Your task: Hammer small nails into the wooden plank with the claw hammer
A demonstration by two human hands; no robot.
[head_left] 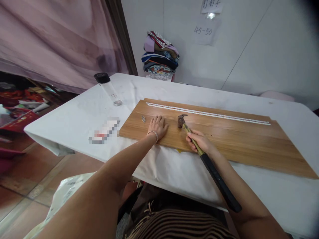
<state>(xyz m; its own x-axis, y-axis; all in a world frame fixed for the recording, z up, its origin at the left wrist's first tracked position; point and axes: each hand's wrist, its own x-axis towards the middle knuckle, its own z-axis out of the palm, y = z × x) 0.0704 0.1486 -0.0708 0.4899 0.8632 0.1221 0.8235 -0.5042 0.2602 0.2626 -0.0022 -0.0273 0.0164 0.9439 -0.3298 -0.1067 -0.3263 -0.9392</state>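
Note:
A long wooden board (236, 139) lies on a table covered with a white cloth (79, 116). My left hand (158, 126) rests on the board near its left end, fingers stretched flat, a bracelet on the wrist. My right hand (199, 141) is wrapped round the upper shaft of a claw hammer (196, 146). The rusty hammer head (181, 120) touches the board just right of my left hand, and the black grip points back toward me. A small metal piece (143, 119) lies on the board left of my left hand. A pale strip (209, 113) runs along the board's far edge.
A clear bottle with a black cap (108, 89) lies on the cloth at the left. A blurred flat item (104, 131) sits near the board's left end. Folded clothes (160, 56) are stacked against the white wall behind. The table's left edge drops to a tiled floor.

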